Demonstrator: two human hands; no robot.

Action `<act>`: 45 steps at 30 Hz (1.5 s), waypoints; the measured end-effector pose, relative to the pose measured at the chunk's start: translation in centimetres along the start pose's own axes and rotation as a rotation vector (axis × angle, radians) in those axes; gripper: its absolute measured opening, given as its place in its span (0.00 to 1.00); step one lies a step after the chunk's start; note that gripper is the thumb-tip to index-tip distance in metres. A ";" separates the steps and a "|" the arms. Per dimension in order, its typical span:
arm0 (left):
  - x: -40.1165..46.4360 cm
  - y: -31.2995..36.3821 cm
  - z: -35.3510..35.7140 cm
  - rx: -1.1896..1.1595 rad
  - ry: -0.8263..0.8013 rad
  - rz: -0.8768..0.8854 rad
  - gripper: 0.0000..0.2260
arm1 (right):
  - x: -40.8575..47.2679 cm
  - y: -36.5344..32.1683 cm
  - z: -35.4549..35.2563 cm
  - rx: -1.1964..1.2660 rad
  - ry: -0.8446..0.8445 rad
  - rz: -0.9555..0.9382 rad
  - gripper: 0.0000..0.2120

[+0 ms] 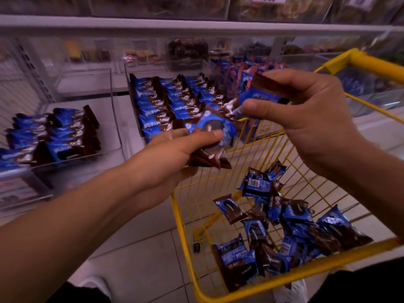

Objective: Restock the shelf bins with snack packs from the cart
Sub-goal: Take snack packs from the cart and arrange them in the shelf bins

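Blue-and-brown cookie packs in both my hands, raised between the shelf bins and the cart.

Going left to right: the left clear bin point(65, 136) holds a short stack against its left wall, the middle clear bin point(172, 101) is packed in neat rows, and the yellow wire cart point(306, 274) carries the loose packs point(284, 232) in its bottom. My left hand point(175, 154) pinches one pack point(213, 136) at the middle bin's front edge, its long axis running toward me. My right hand point(306, 114) grips a second pack point(260, 92) above the cart's far rim. I judge the left hand nearer the bins, so its pack goes in first, forward and slightly left.
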State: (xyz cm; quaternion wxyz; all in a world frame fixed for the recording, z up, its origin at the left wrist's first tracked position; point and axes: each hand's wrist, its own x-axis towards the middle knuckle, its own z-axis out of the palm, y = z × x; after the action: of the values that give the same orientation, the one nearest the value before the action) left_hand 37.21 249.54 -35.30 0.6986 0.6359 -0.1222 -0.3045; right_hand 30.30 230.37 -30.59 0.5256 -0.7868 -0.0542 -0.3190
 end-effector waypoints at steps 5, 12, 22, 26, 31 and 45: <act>-0.4 0.1 0.9 -0.214 0.019 -0.026 0.16 | -0.6 -0.1 0.1 -0.270 -0.042 -0.352 0.17; 0.4 -0.7 0.1 -0.362 0.009 0.056 0.17 | -1.8 1.5 0.6 -0.220 -0.296 -0.200 0.12; 2.5 -2.4 -0.7 -0.092 0.072 0.259 0.17 | -1.2 1.4 1.1 0.147 -0.252 0.350 0.31; 2.1 -2.6 -0.4 0.167 0.135 0.385 0.28 | -1.2 1.0 1.4 0.330 -0.393 0.645 0.13; 2.0 -2.7 -0.4 0.206 0.164 0.470 0.28 | -1.2 1.3 1.8 0.566 -0.307 0.787 0.09; 1.3 -2.2 1.3 0.019 0.208 0.466 0.24 | -2.6 1.0 5.1 0.374 0.045 0.610 0.20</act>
State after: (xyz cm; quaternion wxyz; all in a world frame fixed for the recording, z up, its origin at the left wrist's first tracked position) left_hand 36.91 247.77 -37.45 0.7528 0.6249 -0.1960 -0.0670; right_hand 30.96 234.93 -34.07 0.7326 -0.6498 0.1374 -0.1490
